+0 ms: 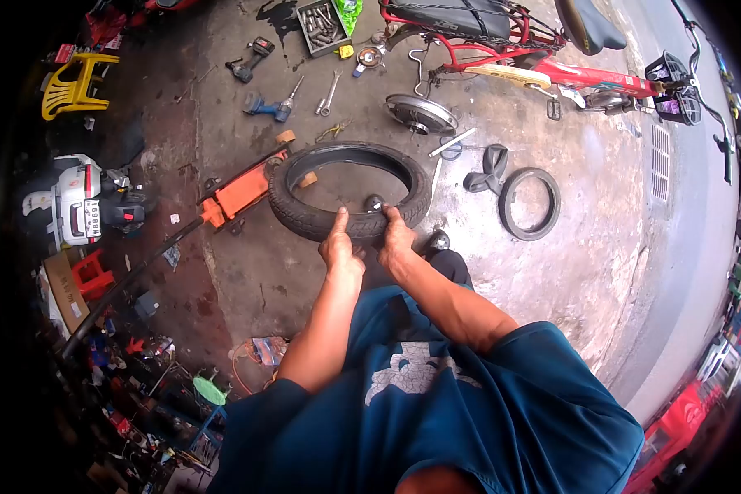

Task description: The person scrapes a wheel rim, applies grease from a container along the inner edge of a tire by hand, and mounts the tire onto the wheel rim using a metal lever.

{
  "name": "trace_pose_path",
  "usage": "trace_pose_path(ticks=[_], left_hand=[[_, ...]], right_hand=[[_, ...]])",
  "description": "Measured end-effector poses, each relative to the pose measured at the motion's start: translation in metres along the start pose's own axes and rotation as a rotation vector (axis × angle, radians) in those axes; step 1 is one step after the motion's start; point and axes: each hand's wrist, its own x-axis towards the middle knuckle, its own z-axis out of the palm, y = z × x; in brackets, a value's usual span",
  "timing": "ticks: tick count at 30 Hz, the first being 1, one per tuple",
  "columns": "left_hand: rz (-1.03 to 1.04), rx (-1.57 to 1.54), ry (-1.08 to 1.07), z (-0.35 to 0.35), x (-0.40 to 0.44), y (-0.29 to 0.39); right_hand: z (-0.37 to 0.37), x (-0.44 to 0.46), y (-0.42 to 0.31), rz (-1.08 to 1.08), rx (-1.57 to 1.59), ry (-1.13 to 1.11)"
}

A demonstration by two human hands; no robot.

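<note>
In the head view, two bare hands hold a black tire [300, 224] by its near edge. The tire is in front of the person's belly, up over the floor [247, 305]. The left hand [341, 247] and the right hand [398, 237] are near each other but apart. Each thumb lies on the tire and points away from the person. The other fingers are mostly hidden at the tire's near side, so I cannot tell if they are spread or pressed together. Each hand has the edge of the tire in its grip. One dark shoe [374, 202] shows through the hole in the tire, and the other shoe [439, 240] is just outside it, by the right hand.

An orange jack [240, 194] is on the floor to the left, and the tire hides a bit of it. Past the tire lie a blue drill [270, 108], a black drill [253, 61], a wrench [332, 92] and a box [311, 34] full of metal bits. A round metal wheel [421, 114] is near the tire's far right side. Next to it are a white stick [453, 142] and a black strip [488, 170]. A grey tire [509, 207] lies flat beside the strip. A red bike [589, 77] is at the top right, and a yellow chair [76, 86] is at the top left.
</note>
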Motion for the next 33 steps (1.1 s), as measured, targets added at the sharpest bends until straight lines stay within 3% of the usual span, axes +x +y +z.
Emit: trace_pose_path(ticks=[4,7,9,10,11,13,14,15,17,20,21,24,27,33], left_hand=[[0.183,-0.043,0.083,0.01,0.012,-0.025],[0.287,0.038,0.176,0.021,0.049,-0.025],[0.327,0.096,0.231,0.019,0.074,-0.024],[0.332,0.116,0.253,0.023,0.085,-0.022],[0.328,0.144,0.277,0.024,0.096,-0.022],[0.401,0.146,0.252,0.029,0.134,-0.037],[0.412,0.198,0.273,0.034,0.144,-0.042],[0.427,0.251,0.291,0.043,0.156,-0.046],[0.426,0.357,0.301,0.068,0.163,-0.053],[0.438,0.502,0.377,0.091,0.206,-0.093],[0.436,0.529,0.388,0.101,0.216,-0.103],[0.378,0.525,0.387,0.135,0.232,-0.118],[0.379,0.537,0.393,0.151,0.257,-0.142],[0.401,0.561,0.447,0.191,0.281,-0.177]], right_hand=[[0.005,0.011,0.015,0.096,0.068,0.062],[0.012,0.031,0.013,0.182,-0.056,-0.058],[0.011,0.018,-0.019,0.259,-0.269,-0.288],[0.005,0.019,-0.042,0.401,-0.607,-0.188],[-0.002,0.02,-0.065,0.466,-0.833,-0.253],[-0.014,0.053,-0.113,0.079,-1.372,-0.327],[-0.052,0.128,-0.121,-0.387,-1.511,-0.227],[-0.023,0.135,-0.159,-0.631,-1.658,-0.17],[0.016,0.21,-0.21,-0.965,-1.906,0.032],[0.083,0.306,-0.251,-1.183,-2.005,0.024],[0.096,0.336,-0.256,-1.237,-2.111,0.018],[0.123,0.399,-0.261,-1.114,-2.219,-0.087],[0.126,0.444,-0.265,-1.031,-2.058,-0.178],[0.135,0.425,-0.27,-0.928,-2.222,-0.13]])
